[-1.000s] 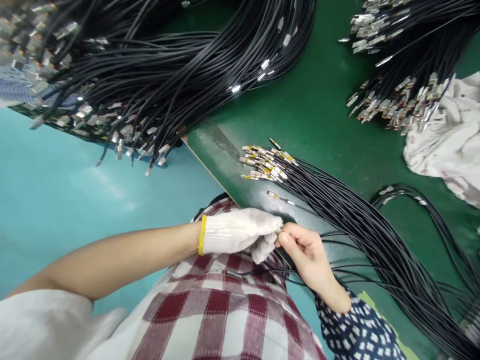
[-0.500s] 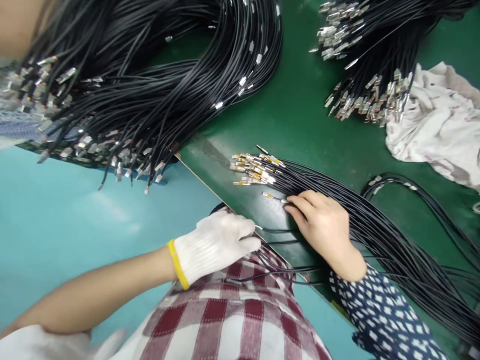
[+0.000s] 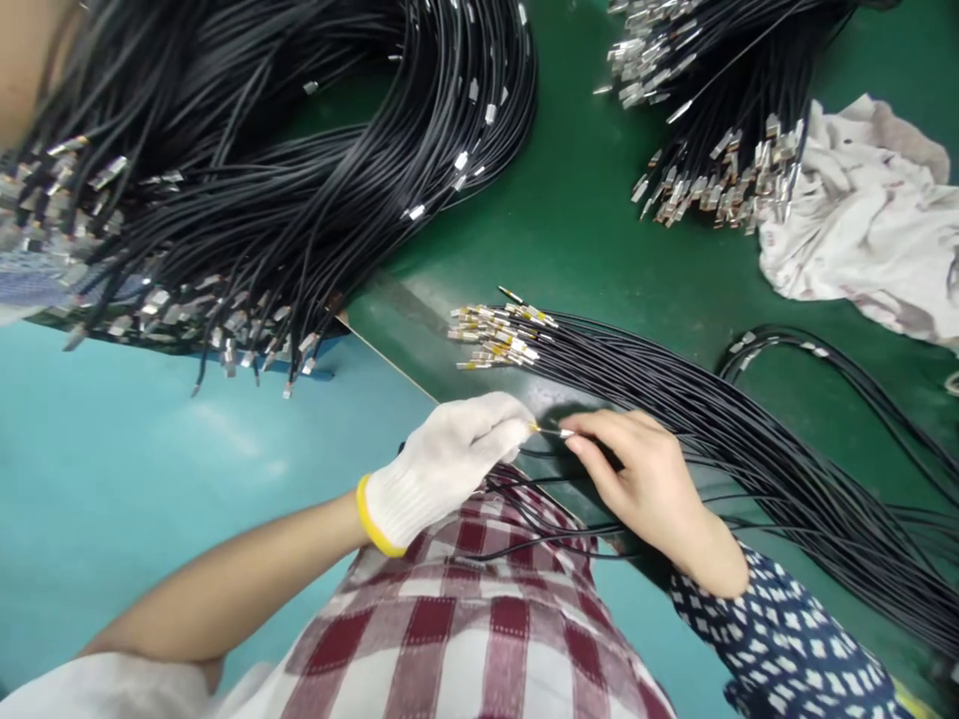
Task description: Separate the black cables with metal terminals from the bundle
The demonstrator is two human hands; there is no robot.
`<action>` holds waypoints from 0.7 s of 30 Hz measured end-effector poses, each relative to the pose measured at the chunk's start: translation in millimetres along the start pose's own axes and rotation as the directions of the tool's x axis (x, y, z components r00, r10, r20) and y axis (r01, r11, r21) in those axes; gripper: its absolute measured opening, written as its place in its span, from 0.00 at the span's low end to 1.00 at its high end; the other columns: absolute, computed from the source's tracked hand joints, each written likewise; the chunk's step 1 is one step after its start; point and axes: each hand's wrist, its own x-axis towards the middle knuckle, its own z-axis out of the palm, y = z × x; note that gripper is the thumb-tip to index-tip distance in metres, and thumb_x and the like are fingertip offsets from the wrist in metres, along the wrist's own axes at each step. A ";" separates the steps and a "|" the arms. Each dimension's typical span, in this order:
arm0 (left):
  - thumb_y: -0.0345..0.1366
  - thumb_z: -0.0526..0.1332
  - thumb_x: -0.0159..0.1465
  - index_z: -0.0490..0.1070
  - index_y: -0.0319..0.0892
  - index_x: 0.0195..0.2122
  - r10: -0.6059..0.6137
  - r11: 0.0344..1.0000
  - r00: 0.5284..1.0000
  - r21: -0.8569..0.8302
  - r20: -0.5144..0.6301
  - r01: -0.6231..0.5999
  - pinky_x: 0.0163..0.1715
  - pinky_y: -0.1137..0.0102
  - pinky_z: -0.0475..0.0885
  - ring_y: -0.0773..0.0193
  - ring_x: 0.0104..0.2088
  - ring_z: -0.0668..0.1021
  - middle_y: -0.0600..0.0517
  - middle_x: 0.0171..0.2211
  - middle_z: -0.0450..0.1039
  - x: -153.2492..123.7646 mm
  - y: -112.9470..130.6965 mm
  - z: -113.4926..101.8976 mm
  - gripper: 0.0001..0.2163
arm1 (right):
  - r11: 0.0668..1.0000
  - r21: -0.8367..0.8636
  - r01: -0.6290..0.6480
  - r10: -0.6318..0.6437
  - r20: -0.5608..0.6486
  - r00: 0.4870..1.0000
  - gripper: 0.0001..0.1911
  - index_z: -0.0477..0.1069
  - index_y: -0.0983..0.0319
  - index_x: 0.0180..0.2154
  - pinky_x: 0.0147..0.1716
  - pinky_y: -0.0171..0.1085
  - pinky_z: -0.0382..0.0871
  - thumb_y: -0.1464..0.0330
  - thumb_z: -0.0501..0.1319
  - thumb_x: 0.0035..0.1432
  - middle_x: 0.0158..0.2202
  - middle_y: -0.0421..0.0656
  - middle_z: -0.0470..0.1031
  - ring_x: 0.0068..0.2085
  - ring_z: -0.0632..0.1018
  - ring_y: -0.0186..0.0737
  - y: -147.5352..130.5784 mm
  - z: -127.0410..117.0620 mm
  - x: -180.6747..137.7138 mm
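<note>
My left hand (image 3: pixel 469 444), in a white knit glove with a yellow cuff, is closed on the tip of a thin black cable (image 3: pixel 552 430) with a yellow mark at its end. My bare right hand (image 3: pixel 640 474) pinches the same cable just behind, at a small silver sleeve. The two hands are close together over the table edge. Other loose black cables (image 3: pixel 554 539) pass below my hands and over my checked apron (image 3: pixel 450 609). Behind them lies a bundle of black cables (image 3: pixel 674 384) with silver and yellow ends (image 3: pixel 498 335). The glove hides the cable's very tip.
A large coil of black cables (image 3: pixel 450 120) with metal ends overhangs the green table (image 3: pixel 569 250) at left. Another cable pile (image 3: pixel 749 110) is at the back right, beside a crumpled white cloth (image 3: pixel 861 220). A looped cable strand (image 3: pixel 824 352) lies at right.
My left hand has moved up and right from the loose cables and taken the cable's end. My right hand has come slightly down, still pinching that cable.
</note>
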 end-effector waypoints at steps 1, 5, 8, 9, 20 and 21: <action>0.39 0.52 0.70 0.73 0.45 0.38 0.026 0.999 1.000 0.019 0.002 -0.026 0.32 0.73 0.64 0.71 0.28 0.70 0.60 0.28 0.70 -0.6 -1.8 0.4 0.11 | 0.998 0.054 -0.034 0.032 0.046 0.998 0.04 0.74 0.61 0.41 0.38 0.37 0.68 0.70 0.60 0.67 0.36 0.43 0.81 0.35 0.79 0.38 -3.5 -0.5 2.6; 0.37 0.52 0.69 0.73 0.45 0.37 0.070 0.996 0.998 0.054 0.011 -0.070 0.32 0.74 0.64 0.72 0.28 0.70 0.60 0.28 0.70 -2.7 -6.7 2.7 0.10 | 0.954 0.224 -0.199 0.159 0.187 0.970 0.09 0.75 0.60 0.34 0.35 0.36 0.67 0.68 0.59 0.67 0.33 0.40 0.80 0.33 0.77 0.37 -16.6 -1.0 15.1; 0.38 0.52 0.69 0.73 0.44 0.36 0.035 0.999 0.999 0.017 0.012 -0.035 0.30 0.74 0.65 0.72 0.26 0.70 0.59 0.26 0.69 -3.7 -7.0 4.6 0.11 | 0.855 0.359 -0.374 0.267 0.313 0.911 0.12 0.74 0.61 0.30 0.32 0.35 0.67 0.66 0.58 0.67 0.27 0.39 0.78 0.29 0.77 0.36 -20.4 1.3 22.3; 0.38 0.52 0.69 0.73 0.44 0.36 0.014 1.000 1.000 -0.001 0.012 -0.014 0.30 0.74 0.65 0.71 0.26 0.70 0.59 0.26 0.69 -4.0 -6.7 5.0 0.11 | 0.804 0.418 -0.424 0.277 0.367 0.888 0.13 0.73 0.61 0.30 0.30 0.34 0.68 0.65 0.58 0.67 0.25 0.39 0.77 0.27 0.76 0.36 -20.6 2.9 23.3; 0.38 0.51 0.69 0.70 0.42 0.32 0.001 1.000 0.999 -0.018 0.045 -0.001 0.28 0.73 0.62 0.71 0.25 0.68 0.59 0.24 0.67 -1.6 -8.5 5.3 0.12 | 0.965 0.201 -0.167 0.153 0.084 0.985 0.11 0.72 0.61 0.29 0.30 0.36 0.65 0.69 0.58 0.66 0.25 0.40 0.76 0.26 0.74 0.36 -27.8 15.2 13.9; 0.38 0.51 0.69 0.69 0.42 0.31 0.022 1.000 0.998 0.012 0.056 -0.023 0.28 0.73 0.62 0.71 0.25 0.67 0.59 0.24 0.66 -1.0 -8.6 4.6 0.12 | 0.942 0.259 -0.215 0.185 0.137 0.973 0.12 0.71 0.61 0.29 0.28 0.34 0.64 0.69 0.58 0.66 0.24 0.39 0.75 0.25 0.73 0.35 -27.6 15.6 15.3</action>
